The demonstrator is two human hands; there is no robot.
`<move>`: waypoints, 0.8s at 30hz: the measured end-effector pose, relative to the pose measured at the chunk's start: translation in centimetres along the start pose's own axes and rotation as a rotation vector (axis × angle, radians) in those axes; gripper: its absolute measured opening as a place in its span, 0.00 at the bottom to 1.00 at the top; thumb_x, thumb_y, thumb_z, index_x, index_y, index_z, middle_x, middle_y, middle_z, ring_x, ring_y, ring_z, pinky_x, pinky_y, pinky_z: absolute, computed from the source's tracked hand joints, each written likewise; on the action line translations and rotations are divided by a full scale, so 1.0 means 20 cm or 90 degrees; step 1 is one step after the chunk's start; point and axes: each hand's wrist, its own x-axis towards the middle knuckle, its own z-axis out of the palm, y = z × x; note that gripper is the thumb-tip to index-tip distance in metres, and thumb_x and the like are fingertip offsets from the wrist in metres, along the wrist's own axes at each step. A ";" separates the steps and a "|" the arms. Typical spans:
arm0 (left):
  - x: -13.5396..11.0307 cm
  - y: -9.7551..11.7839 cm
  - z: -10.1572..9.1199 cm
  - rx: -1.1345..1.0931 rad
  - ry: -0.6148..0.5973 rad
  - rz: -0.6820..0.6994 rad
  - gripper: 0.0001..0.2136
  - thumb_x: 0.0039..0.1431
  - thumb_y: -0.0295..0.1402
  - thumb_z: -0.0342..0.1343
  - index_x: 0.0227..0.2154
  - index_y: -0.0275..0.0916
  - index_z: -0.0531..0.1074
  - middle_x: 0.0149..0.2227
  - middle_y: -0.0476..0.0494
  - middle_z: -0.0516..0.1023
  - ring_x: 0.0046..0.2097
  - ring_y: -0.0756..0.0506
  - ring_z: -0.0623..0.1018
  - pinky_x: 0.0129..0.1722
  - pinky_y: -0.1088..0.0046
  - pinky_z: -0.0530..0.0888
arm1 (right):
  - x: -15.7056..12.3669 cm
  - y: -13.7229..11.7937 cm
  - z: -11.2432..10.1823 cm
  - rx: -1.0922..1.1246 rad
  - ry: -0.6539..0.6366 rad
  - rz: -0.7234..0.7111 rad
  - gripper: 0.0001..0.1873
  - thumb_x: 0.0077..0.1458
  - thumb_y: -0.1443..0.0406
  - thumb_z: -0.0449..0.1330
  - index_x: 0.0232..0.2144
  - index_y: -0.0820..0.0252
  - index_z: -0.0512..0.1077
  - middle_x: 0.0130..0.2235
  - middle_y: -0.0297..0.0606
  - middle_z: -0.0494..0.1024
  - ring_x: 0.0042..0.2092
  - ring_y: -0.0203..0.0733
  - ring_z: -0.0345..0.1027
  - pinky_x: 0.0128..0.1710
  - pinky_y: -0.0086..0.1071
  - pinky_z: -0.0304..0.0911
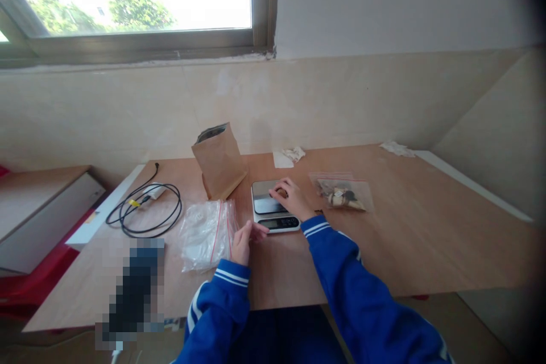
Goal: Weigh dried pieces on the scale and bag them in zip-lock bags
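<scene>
A small digital kitchen scale (273,213) lies on the wooden table (426,239) in front of me. My right hand (292,198) rests over the scale's platform, fingers curled round a small brownish piece I cannot name. My left hand (245,242) sits on the table just left of the scale, fingers loosely bent, beside a stack of clear zip bags (207,233). A brown paper pouch (219,162) stands open behind the scale. To the right lies a clear zip bag filled with dried pieces (343,194).
A coiled black cable with a white adapter (145,207) lies at the left. Crumpled tissue (290,154) and more tissue (396,149) sit near the tiled wall. A blurred dark object (134,290) is at the table's near left edge. A low cabinet (38,205) stands left.
</scene>
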 end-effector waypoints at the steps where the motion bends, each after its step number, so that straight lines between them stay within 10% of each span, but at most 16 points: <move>1: 0.00 0.00 0.00 -0.001 0.001 0.001 0.28 0.57 0.54 0.45 0.27 0.32 0.76 0.24 0.40 0.75 0.26 0.49 0.70 0.29 0.72 0.65 | 0.02 0.02 0.04 -0.003 -0.013 0.000 0.17 0.59 0.52 0.53 0.33 0.56 0.74 0.37 0.39 0.70 0.41 0.44 0.66 0.43 0.37 0.63; 9: 0.00 0.02 0.01 0.013 -0.006 -0.008 0.29 0.56 0.55 0.44 0.26 0.32 0.76 0.25 0.39 0.76 0.27 0.48 0.70 0.29 0.71 0.64 | -0.01 0.08 0.04 -0.078 -0.085 -0.005 0.18 0.64 0.55 0.46 0.46 0.52 0.71 0.47 0.41 0.74 0.51 0.47 0.64 0.51 0.43 0.58; 24: -0.01 -0.02 -0.01 0.029 0.010 0.031 0.26 0.59 0.51 0.42 0.29 0.34 0.76 0.26 0.42 0.74 0.29 0.48 0.70 0.31 0.71 0.66 | -0.41 0.27 -0.19 -0.254 0.037 0.053 0.17 0.62 0.61 0.46 0.50 0.53 0.68 0.52 0.43 0.69 0.53 0.51 0.61 0.51 0.48 0.58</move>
